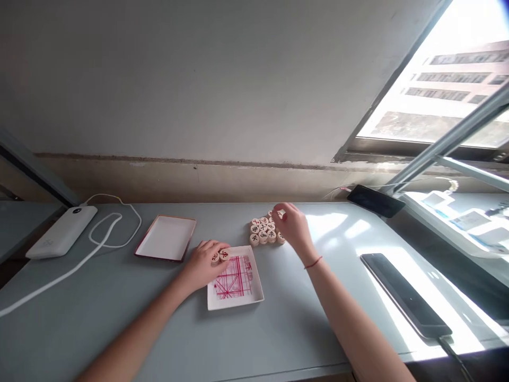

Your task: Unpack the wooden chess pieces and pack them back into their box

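My left hand [204, 262] curls around Chinese chess pieces; two round wooden ones with red characters [225, 254] show beside its fingers. It rests over the upper left of a shallow white box [235, 304], whose inside carries a sheet printed with red board lines. Farther off, a block of several wooden Chinese chess pieces [263, 228] stands in close rows, red characters at the back and dark ones in front. At the block's far right corner, my right hand [293, 227] pinches a Chinese chess piece [281, 214], partly hidden by the fingers. A red string circles the right wrist.
A box lid [166, 239] lies at the left, inside up. Beyond it are a white power bank [62, 232] and a looping white cable [104, 241]. At the right lie a tablet-like device [405, 294] with a cable and a dark phone [375, 200] by a rail.
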Tool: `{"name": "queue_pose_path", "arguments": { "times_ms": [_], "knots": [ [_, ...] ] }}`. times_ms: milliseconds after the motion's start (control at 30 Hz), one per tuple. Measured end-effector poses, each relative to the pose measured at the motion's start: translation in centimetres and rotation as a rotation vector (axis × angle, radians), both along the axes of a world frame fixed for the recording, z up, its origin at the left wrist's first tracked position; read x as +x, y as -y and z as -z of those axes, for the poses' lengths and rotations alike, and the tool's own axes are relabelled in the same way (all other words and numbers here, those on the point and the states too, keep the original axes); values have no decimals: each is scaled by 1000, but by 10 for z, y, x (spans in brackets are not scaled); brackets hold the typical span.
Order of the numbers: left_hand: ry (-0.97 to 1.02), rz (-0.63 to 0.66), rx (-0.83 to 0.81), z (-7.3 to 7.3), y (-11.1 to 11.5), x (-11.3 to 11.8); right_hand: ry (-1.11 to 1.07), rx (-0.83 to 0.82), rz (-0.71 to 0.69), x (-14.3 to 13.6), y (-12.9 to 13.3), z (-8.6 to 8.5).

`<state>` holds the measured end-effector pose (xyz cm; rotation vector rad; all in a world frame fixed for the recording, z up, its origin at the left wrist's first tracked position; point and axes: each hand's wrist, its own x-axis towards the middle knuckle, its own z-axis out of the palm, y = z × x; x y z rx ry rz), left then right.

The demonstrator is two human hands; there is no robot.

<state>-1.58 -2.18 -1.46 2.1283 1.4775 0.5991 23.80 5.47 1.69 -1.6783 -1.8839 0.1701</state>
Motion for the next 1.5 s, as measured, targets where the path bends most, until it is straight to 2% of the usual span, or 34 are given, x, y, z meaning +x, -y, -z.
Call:
{"name": "queue_pose_path", "arguments": {
  "times_ms": [67, 167, 333, 533, 800, 1000, 1100, 1167, 1233, 1300, 1400, 1500],
  "knots": [
    [3, 8, -6, -2, 1, -1, 186, -167, 20, 9, -25, -7],
    [-11, 12, -33, -6, 1, -3, 375, -371, -58, 9, -57, -14],
    [-14, 24, -115, -13, 1, -3, 502, -495, -142, -3, -82, -10],
    [21, 5, -93, -7, 3, -2, 614, -554, -159, -12, -86, -5],
    [13, 4, -28, 3, 5, -4, 588, -557, -97, -6, -81, -3],
    [30, 22, 14, 6, 6, -8, 513, -483, 26, -10, -61, -19],
    [49, 26, 50, 6, 7, -9, 370, -367, -12, -23, -29, -29],
    [66, 24, 126, 6, 8, -8, 56, -306, -185, -36, 2, -29],
    [90, 33, 237, 6, 9, -5, -198, -345, -385, -50, 33, -23],
    [126, 63, 334, 5, 10, 1, -386, -381, -507, -61, 58, -16],
    [176, 93, 389, 1, 11, 9, -584, -406, -521, -65, 75, -8],
    [150, 64, 368, -7, 11, 16, -714, -405, -455, -56, 72, -3]
  ]
}}
